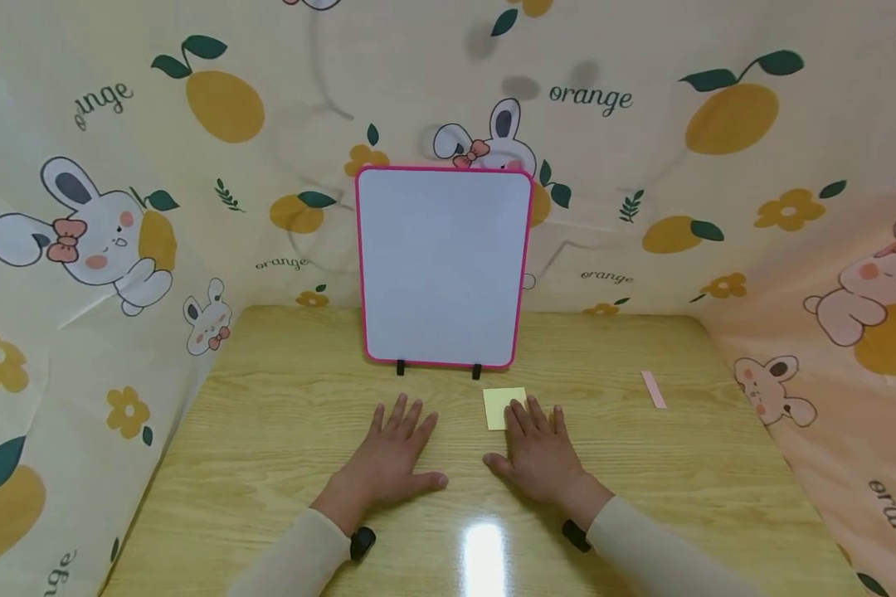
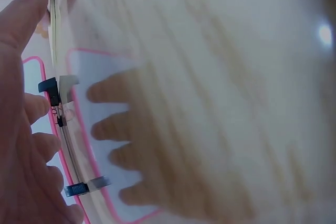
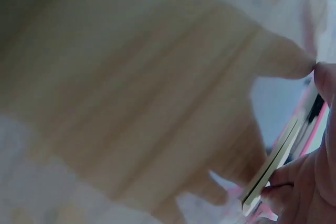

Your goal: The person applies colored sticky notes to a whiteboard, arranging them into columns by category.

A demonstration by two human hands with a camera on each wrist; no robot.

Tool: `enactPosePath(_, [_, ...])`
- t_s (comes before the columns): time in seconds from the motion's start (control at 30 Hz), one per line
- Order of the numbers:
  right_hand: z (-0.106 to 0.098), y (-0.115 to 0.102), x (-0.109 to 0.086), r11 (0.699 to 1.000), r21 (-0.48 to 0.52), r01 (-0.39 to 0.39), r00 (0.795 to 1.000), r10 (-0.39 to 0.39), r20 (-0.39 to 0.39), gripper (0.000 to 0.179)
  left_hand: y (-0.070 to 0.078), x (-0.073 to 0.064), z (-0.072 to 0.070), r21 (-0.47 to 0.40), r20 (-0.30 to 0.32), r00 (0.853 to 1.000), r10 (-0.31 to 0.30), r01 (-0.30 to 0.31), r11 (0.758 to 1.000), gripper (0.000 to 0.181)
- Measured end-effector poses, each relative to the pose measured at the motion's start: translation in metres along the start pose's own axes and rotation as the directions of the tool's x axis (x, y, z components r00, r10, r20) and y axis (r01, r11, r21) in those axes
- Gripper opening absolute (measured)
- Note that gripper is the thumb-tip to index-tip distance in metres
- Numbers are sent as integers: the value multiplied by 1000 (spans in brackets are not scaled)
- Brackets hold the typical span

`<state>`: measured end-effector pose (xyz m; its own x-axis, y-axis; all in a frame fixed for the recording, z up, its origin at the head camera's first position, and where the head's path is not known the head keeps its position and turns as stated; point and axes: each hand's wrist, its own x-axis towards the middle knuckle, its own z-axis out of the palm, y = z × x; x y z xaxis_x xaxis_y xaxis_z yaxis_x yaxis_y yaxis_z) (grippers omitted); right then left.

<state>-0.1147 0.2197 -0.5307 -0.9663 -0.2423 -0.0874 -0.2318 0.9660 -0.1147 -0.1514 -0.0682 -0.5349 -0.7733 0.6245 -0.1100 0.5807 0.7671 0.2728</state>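
My left hand point(image 1: 392, 456) rests palm down with fingers spread, holding nothing; its fingers point toward the whiteboard point(image 1: 444, 265) with a pink frame. To its right, my right hand point(image 1: 541, 452) also lies palm down. Its straight fingertips overlap the right part of a square pale yellow sticky note pad point(image 1: 495, 408), hiding that corner. Seen edge-on in the right wrist view, the pad point(image 3: 273, 163) is a thin stack right at the fingers. In the left wrist view, the left fingers point(image 2: 46, 145) show in front of the board's lower edge and its black feet point(image 2: 77, 189).
The whiteboard stands upright on two small black feet at the back of the wooden table point(image 1: 269, 414). A narrow pink paper strip point(image 1: 653, 390) lies at the right. Printed cloth walls point(image 1: 291, 124) with rabbits and oranges enclose the back and sides.
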Motion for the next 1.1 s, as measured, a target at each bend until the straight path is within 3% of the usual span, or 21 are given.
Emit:
enactPosePath(0.23, [4,-45,12,997,29,74,997,-74,5,85,-1,3,3,17,-15,999,44,-44,999,102])
enactPosePath(0.5, [4,-76,21,993,2,115,993,-115,35,74,-4,6,-1,19,43,995,93,-94,995,105])
enactPosePath(0.73, [-3,-64,22,974,-44,221,975,-220,35,63,-9,6,-7,40,88,990,110,-114,993,109])
enactPosePath(0.9, [-4,-52,28,949,-91,302,952,-304,-10,58,-11,5,-11,39,97,989,115,-119,992,109])
enactPosePath(1.1, [-3,-46,36,933,-108,343,938,-347,-24,56,-16,8,-11,68,93,988,127,-133,989,114])
